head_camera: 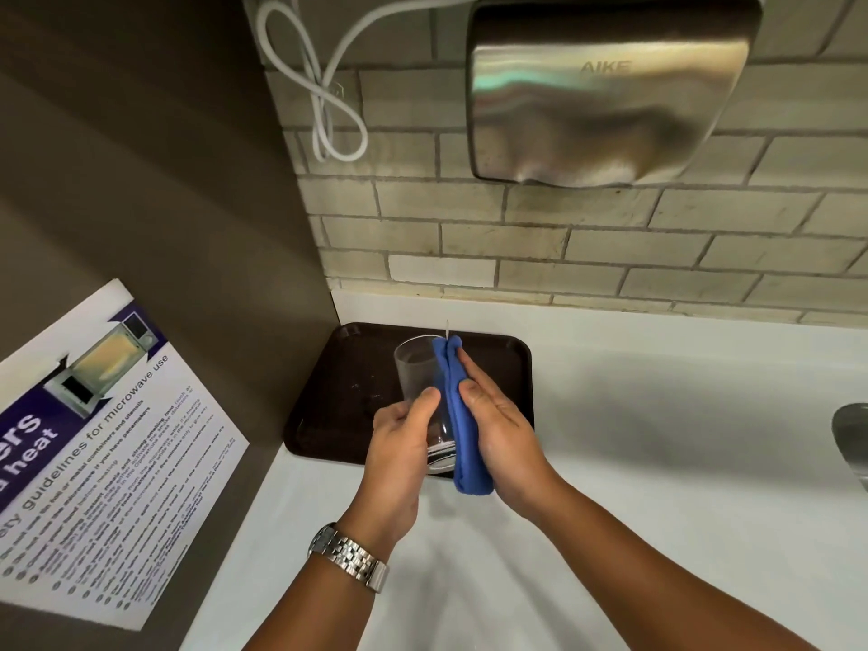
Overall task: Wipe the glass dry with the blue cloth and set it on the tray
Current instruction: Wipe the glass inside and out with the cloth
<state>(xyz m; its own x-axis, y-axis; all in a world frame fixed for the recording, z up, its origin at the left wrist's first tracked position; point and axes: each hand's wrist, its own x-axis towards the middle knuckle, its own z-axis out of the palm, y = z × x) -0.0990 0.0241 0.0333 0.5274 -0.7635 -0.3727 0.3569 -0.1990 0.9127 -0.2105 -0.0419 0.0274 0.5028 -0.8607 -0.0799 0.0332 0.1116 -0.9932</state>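
White countertop (pixel 634 415) runs from the near edge of the head view back to a tiled brick-pattern wall (pixel 540 256), and a brown side panel (pixel 141 204) closes off the left. A dark brown tray (pixel 338 392) lies in the back left corner, its left rim just beside the panel and its far rim near the wall; its left half is bare. To the right of the tray the counter stretches open as far as a metal fixture (pixel 852 439) cut off by the right edge.

Above the tray's near right part, the person's left hand (pixel 399 444) is closed around the lower part of a clear drinking glass (pixel 420 392), thumb across its side. The glass tilts away, its mouth toward the wall, and whether its base touches the tray cannot be told. The right hand (pixel 498 425), fingers extended and flat, presses a folded blue cloth (pixel 462 415) against the right side of the glass; the cloth runs from the rim down past the base.

A metal wristwatch (pixel 350 556) sits on the left wrist. A microwave-use poster (pixel 108 444) is fixed to the side panel. On the wall above, a steel hand dryer (pixel 606 91) marked AIKE hangs beside a looped white cable (pixel 329 101).
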